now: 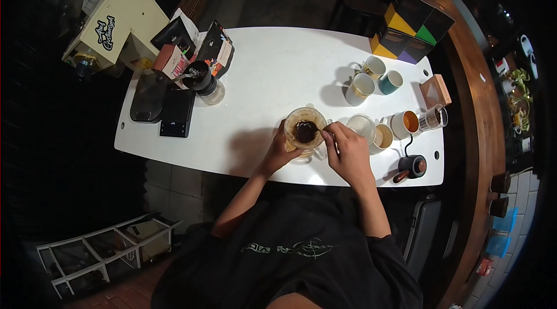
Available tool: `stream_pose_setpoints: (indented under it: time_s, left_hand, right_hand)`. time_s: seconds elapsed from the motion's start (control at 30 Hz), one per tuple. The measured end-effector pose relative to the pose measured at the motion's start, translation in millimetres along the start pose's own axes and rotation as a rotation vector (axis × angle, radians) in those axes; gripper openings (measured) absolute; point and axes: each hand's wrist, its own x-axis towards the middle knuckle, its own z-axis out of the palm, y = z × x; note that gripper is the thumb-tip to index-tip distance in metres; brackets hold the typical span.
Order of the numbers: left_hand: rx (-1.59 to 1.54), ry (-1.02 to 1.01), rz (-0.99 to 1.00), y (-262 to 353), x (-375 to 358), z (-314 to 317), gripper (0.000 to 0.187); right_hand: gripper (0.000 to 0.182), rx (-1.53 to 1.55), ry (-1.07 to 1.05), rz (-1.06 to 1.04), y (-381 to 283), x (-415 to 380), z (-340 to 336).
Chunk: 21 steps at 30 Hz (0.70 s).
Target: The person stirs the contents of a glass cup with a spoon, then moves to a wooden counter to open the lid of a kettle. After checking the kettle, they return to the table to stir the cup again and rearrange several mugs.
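Observation:
A coffee dripper [304, 127] with a paper filter and dark wet grounds stands on a glass server near the front edge of the white table [278, 71]. My left hand [279, 149] wraps around its left side. My right hand [346, 149] is at the dripper's right rim, fingers pinched on a thin stirring stick that reaches into the grounds.
Several mugs and cups [371, 77] stand to the right. A black gooseneck kettle [412, 165] sits at the front right corner. A black scale [177, 111], a grinder cup [203, 80] and coffee bags [217, 48] lie at the left; coloured boxes [412, 27] at the back right.

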Motion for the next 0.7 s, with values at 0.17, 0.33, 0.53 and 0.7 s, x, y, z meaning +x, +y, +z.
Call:
stream_pose_setpoints:
  time_s: [0.17,0.33,0.53,0.7]
  left_hand:
    - [-0.037,-0.011,-0.034,2,0,0,0.068]
    - [0.029,-0.02,-0.004,-8,-1,-1,0.071]
    - [-0.008,-0.006,-0.063,-3,-1,0,0.072]
    - [-0.021,0.002,-0.038,-1,1,0,0.07]
  right_hand:
    - [0.015,0.018,-0.029,0.011,-1,-2,3]
    - [0.016,0.092,-0.021,0.011,-11,-1,-8]
    - [0.014,0.028,-0.036,-0.03,-5,1,0]
    - [0.013,-0.003,0.013,-0.034,-5,4,-7]
